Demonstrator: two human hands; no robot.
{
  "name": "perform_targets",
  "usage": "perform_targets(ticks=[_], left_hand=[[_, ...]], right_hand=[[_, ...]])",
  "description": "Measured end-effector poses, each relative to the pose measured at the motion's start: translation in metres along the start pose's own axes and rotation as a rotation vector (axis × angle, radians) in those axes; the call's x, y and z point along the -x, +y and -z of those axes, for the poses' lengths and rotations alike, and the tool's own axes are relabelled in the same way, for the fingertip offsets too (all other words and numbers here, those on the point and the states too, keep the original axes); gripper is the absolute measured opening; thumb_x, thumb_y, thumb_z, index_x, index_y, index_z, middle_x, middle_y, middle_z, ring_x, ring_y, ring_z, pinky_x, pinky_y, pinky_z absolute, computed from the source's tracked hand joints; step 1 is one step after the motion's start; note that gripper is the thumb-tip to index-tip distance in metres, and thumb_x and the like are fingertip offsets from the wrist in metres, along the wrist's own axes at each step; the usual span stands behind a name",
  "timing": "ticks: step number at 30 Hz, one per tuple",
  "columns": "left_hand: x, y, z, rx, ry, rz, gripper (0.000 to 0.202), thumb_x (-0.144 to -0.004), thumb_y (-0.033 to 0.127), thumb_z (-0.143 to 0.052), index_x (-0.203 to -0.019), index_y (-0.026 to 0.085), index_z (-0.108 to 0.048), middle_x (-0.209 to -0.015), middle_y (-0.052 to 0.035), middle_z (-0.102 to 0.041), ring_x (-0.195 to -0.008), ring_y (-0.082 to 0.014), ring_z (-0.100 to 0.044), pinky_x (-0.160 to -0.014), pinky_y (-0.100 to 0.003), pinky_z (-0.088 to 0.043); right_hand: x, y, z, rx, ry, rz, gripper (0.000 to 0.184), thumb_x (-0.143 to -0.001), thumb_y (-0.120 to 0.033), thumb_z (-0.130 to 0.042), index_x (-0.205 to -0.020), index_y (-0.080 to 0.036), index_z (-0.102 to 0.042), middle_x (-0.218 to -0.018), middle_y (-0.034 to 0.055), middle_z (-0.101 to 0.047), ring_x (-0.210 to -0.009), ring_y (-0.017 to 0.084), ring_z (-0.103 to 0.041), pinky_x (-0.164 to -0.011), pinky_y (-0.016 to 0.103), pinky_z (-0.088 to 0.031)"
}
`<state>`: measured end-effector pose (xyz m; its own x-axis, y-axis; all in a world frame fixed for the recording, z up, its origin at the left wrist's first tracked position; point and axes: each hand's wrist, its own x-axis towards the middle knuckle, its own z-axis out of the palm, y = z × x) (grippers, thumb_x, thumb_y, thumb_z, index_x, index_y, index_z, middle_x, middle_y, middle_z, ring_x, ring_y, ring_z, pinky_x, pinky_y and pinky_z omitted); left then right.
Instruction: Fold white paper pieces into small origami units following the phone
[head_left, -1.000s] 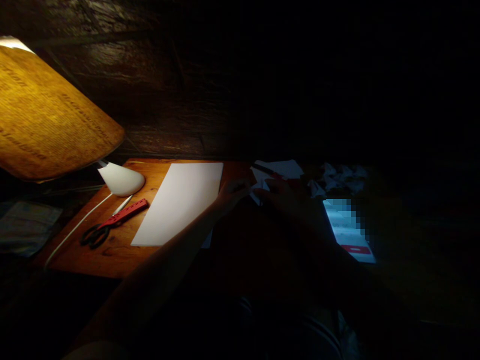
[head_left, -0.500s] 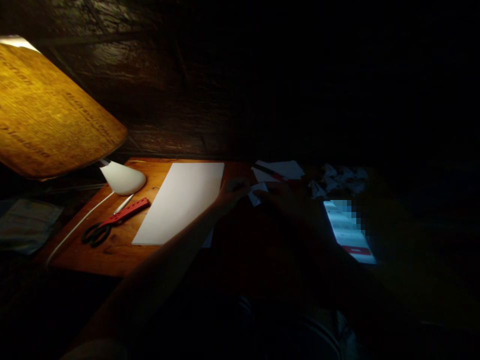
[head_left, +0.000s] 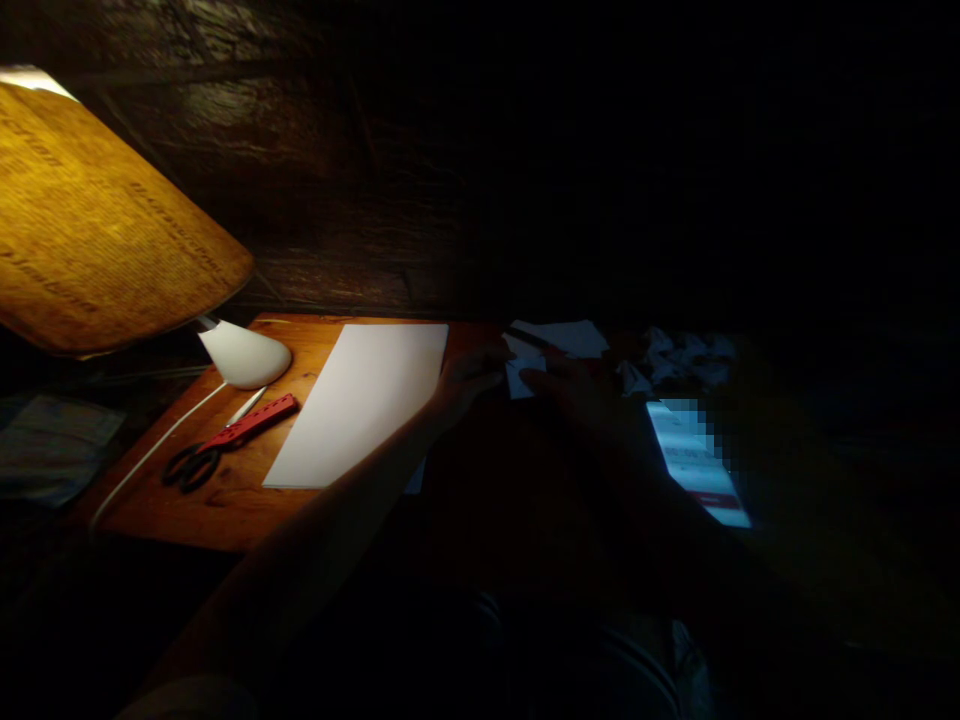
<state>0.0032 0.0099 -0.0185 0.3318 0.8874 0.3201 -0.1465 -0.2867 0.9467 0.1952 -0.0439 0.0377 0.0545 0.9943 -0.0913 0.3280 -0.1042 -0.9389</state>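
Observation:
Between my hands is a small folded piece of white paper, roughly square, held off toward the back of the table. My left hand grips its left edge, fingers closed. From the other side my right hand pinches it, the thumb lying over its face. Both hands are in deep shadow, so the finger details are faint. Just behind them lie loose white paper pieces with a dark, slim object across them. A stack of white sheets lies beside my left forearm.
Red-and-black scissors and a white pen lie on the wooden table at left. A lamp with a yellow shade stands behind them. Folded paper shapes and a lit screen are at right.
The small folded paper has been turned, from a tilted pointed shape to a squarer face, and sits slightly further right. Both hands still hold it.

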Motion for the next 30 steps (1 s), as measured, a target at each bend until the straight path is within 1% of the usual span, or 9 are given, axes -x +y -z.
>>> perform_targets(ticks=[3,5,10,13,15,17,21,25,30], left_hand=[[0.001,0.000,0.001,-0.029,-0.046,-0.033,0.039,-0.073,0.022,-0.077,-0.112,0.020,-0.074,-0.111,-0.0065,-0.075,-0.104,-0.0223,-0.069,-0.090,-0.034,-0.055],[0.002,0.001,0.002,-0.067,-0.059,-0.083,0.040,-0.074,0.021,-0.077,-0.114,0.021,-0.075,-0.113,-0.0069,-0.073,-0.103,-0.0211,-0.069,-0.090,-0.033,-0.055],[0.002,0.001,0.001,-0.227,-0.110,-0.180,0.021,-0.078,0.025,-0.076,-0.098,0.020,-0.079,-0.110,-0.0090,-0.070,-0.106,-0.0223,-0.067,-0.094,-0.035,-0.055],[0.001,0.000,0.001,-0.257,-0.117,-0.183,0.021,-0.079,0.026,-0.077,-0.099,0.020,-0.078,-0.111,-0.0093,-0.070,-0.105,-0.0219,-0.068,-0.095,-0.036,-0.056],[0.001,-0.002,0.001,-0.248,-0.123,-0.183,0.023,-0.079,0.026,-0.077,-0.101,0.020,-0.078,-0.112,-0.0094,-0.070,-0.106,-0.0216,-0.068,-0.095,-0.035,-0.056],[0.002,-0.004,0.001,-0.235,-0.117,-0.177,0.024,-0.078,0.026,-0.078,-0.102,0.020,-0.077,-0.114,-0.0096,-0.071,-0.106,-0.0214,-0.069,-0.095,-0.035,-0.056],[0.002,-0.005,0.001,-0.214,-0.100,-0.149,0.025,-0.078,0.027,-0.080,-0.101,0.019,-0.076,-0.111,-0.0089,-0.072,-0.100,-0.0197,-0.070,-0.091,-0.033,-0.056],[0.001,-0.001,-0.001,-0.237,-0.061,-0.167,0.018,-0.081,0.031,-0.081,-0.094,0.018,-0.077,-0.105,-0.0085,-0.072,-0.098,-0.0188,-0.070,-0.088,-0.030,-0.056],[0.001,0.005,-0.005,-0.273,0.013,-0.181,0.021,-0.085,0.039,-0.079,-0.087,0.019,-0.075,-0.101,-0.0080,-0.073,-0.093,-0.0182,-0.069,-0.083,-0.031,-0.057]], right_hand=[[0.003,-0.005,0.001,0.012,0.032,-0.010,0.013,-0.081,-0.035,-0.071,-0.080,-0.023,-0.075,-0.084,0.0036,-0.075,-0.088,0.025,-0.067,-0.081,0.038,-0.051],[0.004,-0.005,0.002,0.028,0.040,0.001,0.012,-0.082,-0.035,-0.071,-0.079,-0.024,-0.075,-0.085,0.0037,-0.075,-0.091,0.026,-0.067,-0.083,0.038,-0.051],[0.001,0.002,0.002,0.005,0.041,0.064,0.012,-0.080,-0.035,-0.072,-0.077,-0.023,-0.073,-0.083,0.0027,-0.073,-0.088,0.024,-0.065,-0.080,0.036,-0.051],[-0.003,0.005,-0.002,-0.040,0.070,0.058,0.016,-0.079,-0.037,-0.070,-0.078,-0.022,-0.072,-0.081,0.0027,-0.072,-0.087,0.023,-0.065,-0.078,0.034,-0.051],[-0.005,0.006,-0.004,-0.084,0.056,0.050,0.014,-0.080,-0.036,-0.068,-0.079,-0.022,-0.071,-0.082,0.0027,-0.073,-0.087,0.023,-0.066,-0.076,0.034,-0.052],[-0.005,0.006,-0.005,-0.100,0.029,0.044,0.012,-0.081,-0.033,-0.066,-0.078,-0.023,-0.070,-0.083,0.0029,-0.074,-0.086,0.023,-0.066,-0.076,0.034,-0.052],[-0.004,0.004,-0.004,-0.070,0.065,0.059,0.013,-0.080,-0.035,-0.069,-0.077,-0.022,-0.071,-0.082,0.0030,-0.075,-0.087,0.024,-0.067,-0.078,0.035,-0.053],[-0.004,0.002,-0.005,-0.064,0.034,0.067,0.013,-0.082,-0.035,-0.070,-0.076,-0.024,-0.071,-0.081,0.0031,-0.076,-0.087,0.025,-0.068,-0.076,0.035,-0.053],[-0.009,0.008,-0.007,-0.108,-0.022,0.067,0.023,-0.079,-0.041,-0.075,-0.069,-0.023,-0.066,-0.076,0.0018,-0.072,-0.081,0.023,-0.066,-0.073,0.035,-0.053]])
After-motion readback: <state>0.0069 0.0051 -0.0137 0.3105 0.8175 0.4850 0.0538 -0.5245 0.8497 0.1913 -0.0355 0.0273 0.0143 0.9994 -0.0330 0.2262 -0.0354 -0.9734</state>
